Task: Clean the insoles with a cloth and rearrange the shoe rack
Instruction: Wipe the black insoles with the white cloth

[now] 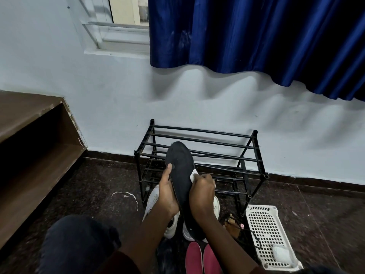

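My left hand [166,194] holds a long black insole [180,167] upright by its left edge, thumb on its face. My right hand [202,192] pinches a small white cloth [193,175] against the insole's right edge. Behind the insole stands a black metal shoe rack [205,155] with bare bars, set against the wall. A pair of white sneakers [153,202] lies on the floor under my hands, partly hidden by my forearms. Red shoes [194,258] sit nearest to me.
A white perforated plastic basket [266,230] with a white cloth in it lies at the right. Brown sandals [232,227] sit between basket and sneakers. A wooden shelf unit [35,147] stands on the left. A blue curtain [256,36] hangs above.
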{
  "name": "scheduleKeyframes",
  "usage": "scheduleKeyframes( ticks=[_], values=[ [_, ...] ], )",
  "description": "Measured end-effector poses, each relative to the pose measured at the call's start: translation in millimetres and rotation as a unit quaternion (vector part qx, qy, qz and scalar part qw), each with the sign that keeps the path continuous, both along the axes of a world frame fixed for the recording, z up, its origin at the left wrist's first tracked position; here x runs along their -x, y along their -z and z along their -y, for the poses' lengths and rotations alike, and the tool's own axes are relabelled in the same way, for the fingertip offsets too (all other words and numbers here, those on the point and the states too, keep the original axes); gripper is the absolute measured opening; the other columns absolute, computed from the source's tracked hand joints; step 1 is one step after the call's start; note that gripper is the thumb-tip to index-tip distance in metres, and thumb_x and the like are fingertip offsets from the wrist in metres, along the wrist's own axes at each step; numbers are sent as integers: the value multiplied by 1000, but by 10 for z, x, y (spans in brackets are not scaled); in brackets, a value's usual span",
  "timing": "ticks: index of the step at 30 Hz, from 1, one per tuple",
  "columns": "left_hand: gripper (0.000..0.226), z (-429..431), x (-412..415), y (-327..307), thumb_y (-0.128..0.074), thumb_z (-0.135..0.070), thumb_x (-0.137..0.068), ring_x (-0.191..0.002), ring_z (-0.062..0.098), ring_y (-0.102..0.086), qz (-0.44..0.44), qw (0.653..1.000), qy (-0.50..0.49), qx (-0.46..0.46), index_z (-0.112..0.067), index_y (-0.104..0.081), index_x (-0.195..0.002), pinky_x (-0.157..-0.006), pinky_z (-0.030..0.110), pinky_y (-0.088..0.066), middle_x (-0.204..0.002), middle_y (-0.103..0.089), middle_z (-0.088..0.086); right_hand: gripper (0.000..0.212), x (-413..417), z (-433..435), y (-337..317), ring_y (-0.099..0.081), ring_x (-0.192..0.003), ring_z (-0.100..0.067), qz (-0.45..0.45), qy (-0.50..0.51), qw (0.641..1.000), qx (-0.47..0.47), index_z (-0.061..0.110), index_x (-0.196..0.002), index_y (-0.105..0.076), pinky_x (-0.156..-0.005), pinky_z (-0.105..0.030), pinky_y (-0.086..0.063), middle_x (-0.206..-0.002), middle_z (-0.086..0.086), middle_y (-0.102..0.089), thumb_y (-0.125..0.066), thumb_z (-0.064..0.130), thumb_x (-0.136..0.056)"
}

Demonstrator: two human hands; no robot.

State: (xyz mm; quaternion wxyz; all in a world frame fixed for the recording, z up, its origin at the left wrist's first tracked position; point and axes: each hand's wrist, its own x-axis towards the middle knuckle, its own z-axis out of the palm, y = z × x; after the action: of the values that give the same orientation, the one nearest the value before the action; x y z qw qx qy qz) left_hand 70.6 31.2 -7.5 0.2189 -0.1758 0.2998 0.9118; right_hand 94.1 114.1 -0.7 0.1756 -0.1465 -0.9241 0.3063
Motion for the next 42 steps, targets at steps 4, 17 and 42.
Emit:
scheduleKeyframes(
  ticks=[4, 17, 42],
  values=[
    [50, -43, -109, 114, -41, -41, -95, -76, 23, -70, -11, 999, 34, 11, -5, -75, -93, -72, 30, -54, -89, -73, 13, 28, -53, 41, 24, -52, -97, -34, 38, -23, 998, -43, 3, -100, -67, -71, -31, -40, -102, -15, -55, -45, -5, -84],
    [76, -7, 86, 25, -41, -64, -87, -94, 37, -67, 43, 998, 36, -40, -5, -50, -134, -74, 47, -56, -119, -61, 19, 25, -420, 40, 103, -61, -61, -17, -110, -208, 970, -56, 19, -69, -69, -58, -28, -46, -71, 6, -65, -64, 1, -52],
    [83, 25, 105, 101, -36, -71, -84, -97, 39, -66, 4, 994, 95, -53, -2, -54, -126, -72, 43, -56, -119, -59, 25, 20, -454, 4, 191, -62, -71, -15, -163, -246, 954, -53, 16, -75, -70, -63, -22, -43, -85, 3, -68, -71, 5, -58]
  ],
)
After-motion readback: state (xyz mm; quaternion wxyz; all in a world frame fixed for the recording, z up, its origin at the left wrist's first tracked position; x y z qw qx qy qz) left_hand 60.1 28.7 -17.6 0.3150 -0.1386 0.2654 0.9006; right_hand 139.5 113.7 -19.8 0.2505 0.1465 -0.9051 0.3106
